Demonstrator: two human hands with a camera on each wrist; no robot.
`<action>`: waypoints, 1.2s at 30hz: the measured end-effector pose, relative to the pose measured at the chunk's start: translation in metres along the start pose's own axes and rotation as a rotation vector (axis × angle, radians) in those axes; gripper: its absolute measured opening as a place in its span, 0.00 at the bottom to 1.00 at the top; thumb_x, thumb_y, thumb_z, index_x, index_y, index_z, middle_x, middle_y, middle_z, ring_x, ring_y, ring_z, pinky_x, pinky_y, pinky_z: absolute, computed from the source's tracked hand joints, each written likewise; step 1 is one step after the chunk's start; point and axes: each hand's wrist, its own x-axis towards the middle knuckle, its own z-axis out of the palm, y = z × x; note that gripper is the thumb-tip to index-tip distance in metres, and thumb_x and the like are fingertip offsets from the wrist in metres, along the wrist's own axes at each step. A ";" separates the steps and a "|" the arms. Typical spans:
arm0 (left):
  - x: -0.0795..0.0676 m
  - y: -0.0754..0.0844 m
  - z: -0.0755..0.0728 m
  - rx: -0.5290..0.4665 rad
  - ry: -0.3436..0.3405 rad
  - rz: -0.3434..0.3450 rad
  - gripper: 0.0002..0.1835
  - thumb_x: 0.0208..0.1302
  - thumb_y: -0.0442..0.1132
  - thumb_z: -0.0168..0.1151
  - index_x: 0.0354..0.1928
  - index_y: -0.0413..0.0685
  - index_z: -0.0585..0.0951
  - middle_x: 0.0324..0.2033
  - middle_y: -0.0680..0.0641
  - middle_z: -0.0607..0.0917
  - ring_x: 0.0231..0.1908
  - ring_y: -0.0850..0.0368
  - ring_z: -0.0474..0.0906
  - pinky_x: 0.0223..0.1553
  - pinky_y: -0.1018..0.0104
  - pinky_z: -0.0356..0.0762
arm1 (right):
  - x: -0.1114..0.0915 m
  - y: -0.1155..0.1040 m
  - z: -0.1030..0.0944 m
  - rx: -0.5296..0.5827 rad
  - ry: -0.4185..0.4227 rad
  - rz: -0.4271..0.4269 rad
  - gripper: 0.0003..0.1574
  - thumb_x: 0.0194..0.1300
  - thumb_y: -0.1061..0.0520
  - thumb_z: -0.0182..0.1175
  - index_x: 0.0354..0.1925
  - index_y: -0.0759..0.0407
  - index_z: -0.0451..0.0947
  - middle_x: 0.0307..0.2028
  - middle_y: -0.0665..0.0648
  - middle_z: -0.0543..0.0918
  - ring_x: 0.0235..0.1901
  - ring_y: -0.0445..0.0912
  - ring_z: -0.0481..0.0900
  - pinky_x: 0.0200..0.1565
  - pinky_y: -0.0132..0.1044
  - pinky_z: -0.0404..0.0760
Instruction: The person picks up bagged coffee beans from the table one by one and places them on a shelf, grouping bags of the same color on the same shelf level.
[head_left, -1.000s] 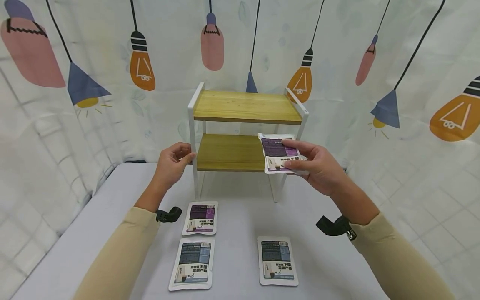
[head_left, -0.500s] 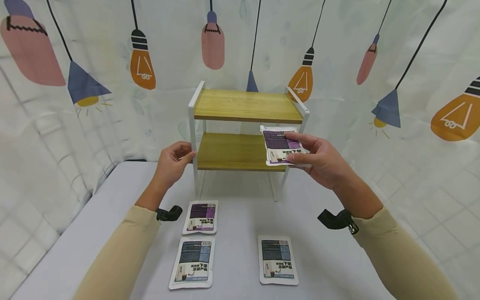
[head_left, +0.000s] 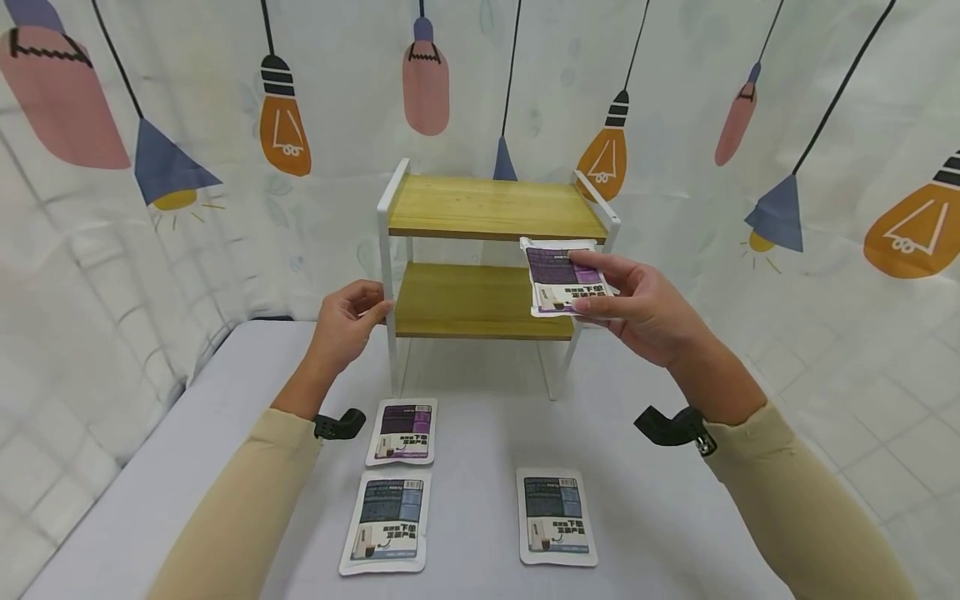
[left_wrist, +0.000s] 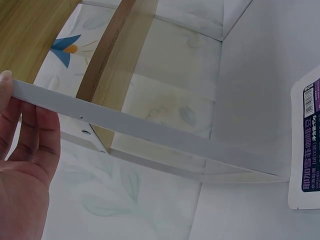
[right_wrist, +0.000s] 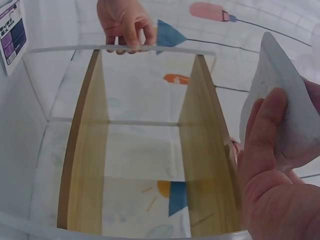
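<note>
A two-tier shelf rack [head_left: 480,302] with yellow wooden boards and a white frame stands on the table. My left hand [head_left: 347,327] pinches its left front post between thumb and fingers; the left wrist view shows the fingers curled behind the white post [left_wrist: 145,127]. In my right hand [head_left: 648,312] is a white pouch [head_left: 551,271] with a purple label, pinched by its right side, thumb below on the label. It hangs in front of the rack's right half, its top near the upper board's front edge [head_left: 450,234]. In the right wrist view the pouch's plain back [right_wrist: 290,105] shows.
Lying on the white table [head_left: 465,467] are a purple-labelled pouch [head_left: 405,432], a blue-labelled pouch [head_left: 386,523] just nearer, and another blue-labelled pouch [head_left: 557,517] to the right. A curtain [head_left: 337,83] printed with lamps hangs behind the rack.
My right hand has lifted the pouch from the lower board's level to just under the upper board's front edge. My left hand has stayed on the post.
</note>
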 end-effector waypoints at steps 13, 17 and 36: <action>-0.001 -0.002 0.000 -0.004 0.008 -0.004 0.14 0.73 0.42 0.64 0.54 0.41 0.82 0.42 0.53 0.85 0.42 0.63 0.84 0.45 0.77 0.83 | 0.005 -0.004 -0.002 0.050 -0.050 -0.019 0.37 0.68 0.71 0.62 0.72 0.55 0.70 0.65 0.60 0.66 0.56 0.50 0.78 0.52 0.32 0.86; -0.001 -0.003 0.000 0.000 0.004 -0.006 0.14 0.73 0.42 0.63 0.54 0.42 0.82 0.42 0.54 0.84 0.42 0.63 0.84 0.45 0.78 0.83 | 0.006 -0.005 -0.003 0.046 -0.040 -0.006 0.37 0.68 0.70 0.63 0.72 0.54 0.70 0.65 0.60 0.66 0.55 0.50 0.79 0.52 0.31 0.86; 0.000 0.000 0.000 -0.014 0.005 -0.007 0.14 0.72 0.41 0.64 0.54 0.41 0.82 0.42 0.51 0.85 0.41 0.64 0.84 0.45 0.78 0.83 | 0.015 -0.013 -0.010 0.033 -0.061 -0.015 0.40 0.68 0.73 0.60 0.75 0.54 0.66 0.67 0.59 0.65 0.59 0.49 0.75 0.55 0.27 0.83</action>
